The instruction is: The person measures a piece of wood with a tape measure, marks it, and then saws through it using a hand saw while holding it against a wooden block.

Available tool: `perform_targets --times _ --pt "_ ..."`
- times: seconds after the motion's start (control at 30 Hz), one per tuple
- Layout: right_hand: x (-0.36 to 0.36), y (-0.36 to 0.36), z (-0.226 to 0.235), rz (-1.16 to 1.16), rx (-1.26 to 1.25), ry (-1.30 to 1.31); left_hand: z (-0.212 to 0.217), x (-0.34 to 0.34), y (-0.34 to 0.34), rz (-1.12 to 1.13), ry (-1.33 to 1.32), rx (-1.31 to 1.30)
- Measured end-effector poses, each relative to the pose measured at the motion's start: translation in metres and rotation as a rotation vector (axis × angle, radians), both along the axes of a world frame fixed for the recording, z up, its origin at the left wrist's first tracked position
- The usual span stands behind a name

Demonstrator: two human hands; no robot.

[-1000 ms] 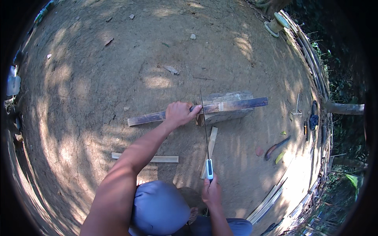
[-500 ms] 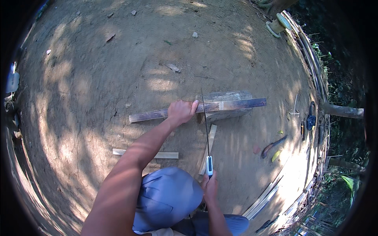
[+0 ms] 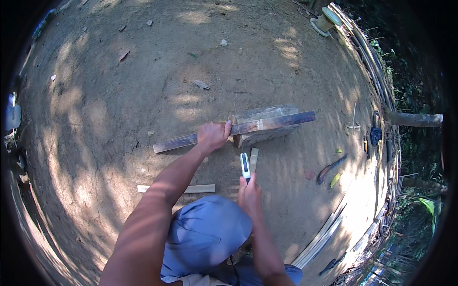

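My left hand (image 3: 213, 136) grips a long dark bamboo slat (image 3: 267, 124) that lies across a flat grey wooden block (image 3: 267, 136) on the dirt ground. My right hand (image 3: 249, 193) is closed around the white and blue handle of a hand saw (image 3: 244, 164). The thin blade runs forward up to the slat, just right of my left hand. My blue-clad knee (image 3: 205, 233) sits between my forearms. A short cut piece of slat (image 3: 254, 159) lies beside the saw handle.
A pale short slat (image 3: 179, 189) lies on the ground to the left. A curved knife (image 3: 329, 168) and small tools lie at the right. Bamboo strips (image 3: 324, 233) and a woven fence (image 3: 377, 81) edge the right side. Stones dot the dirt.
My right hand has pushed the saw forward, so the handle now sits close to the slat. My left hand stays gripping the slat.
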State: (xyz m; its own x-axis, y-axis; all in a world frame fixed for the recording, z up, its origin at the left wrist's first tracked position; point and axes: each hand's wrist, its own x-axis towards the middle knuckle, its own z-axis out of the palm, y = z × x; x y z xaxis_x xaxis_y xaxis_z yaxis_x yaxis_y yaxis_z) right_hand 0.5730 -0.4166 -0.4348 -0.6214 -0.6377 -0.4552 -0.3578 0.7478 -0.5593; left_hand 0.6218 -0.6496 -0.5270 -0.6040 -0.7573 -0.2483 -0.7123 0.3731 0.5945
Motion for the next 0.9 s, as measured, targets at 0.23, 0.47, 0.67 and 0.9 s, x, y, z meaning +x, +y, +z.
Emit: perform_targets --times 0.23,0.47,0.67,0.9 --pt "0.048 0.154 -0.031 -0.012 0.093 0.07 -0.002 0.008 -0.006 0.051 -0.005 -0.02" --pt "-0.014 -0.001 -0.01 0.141 0.083 0.171 -0.014 -0.006 -0.024 0.044 -0.035 -0.095" --pt "-0.029 -0.015 -0.007 0.11 0.07 -0.009 -0.01 0.001 -0.022 0.053 0.029 -0.059" --pt "-0.007 0.028 0.008 -0.024 -0.114 -0.011 -0.015 0.003 -0.02 0.07 0.115 -0.113"
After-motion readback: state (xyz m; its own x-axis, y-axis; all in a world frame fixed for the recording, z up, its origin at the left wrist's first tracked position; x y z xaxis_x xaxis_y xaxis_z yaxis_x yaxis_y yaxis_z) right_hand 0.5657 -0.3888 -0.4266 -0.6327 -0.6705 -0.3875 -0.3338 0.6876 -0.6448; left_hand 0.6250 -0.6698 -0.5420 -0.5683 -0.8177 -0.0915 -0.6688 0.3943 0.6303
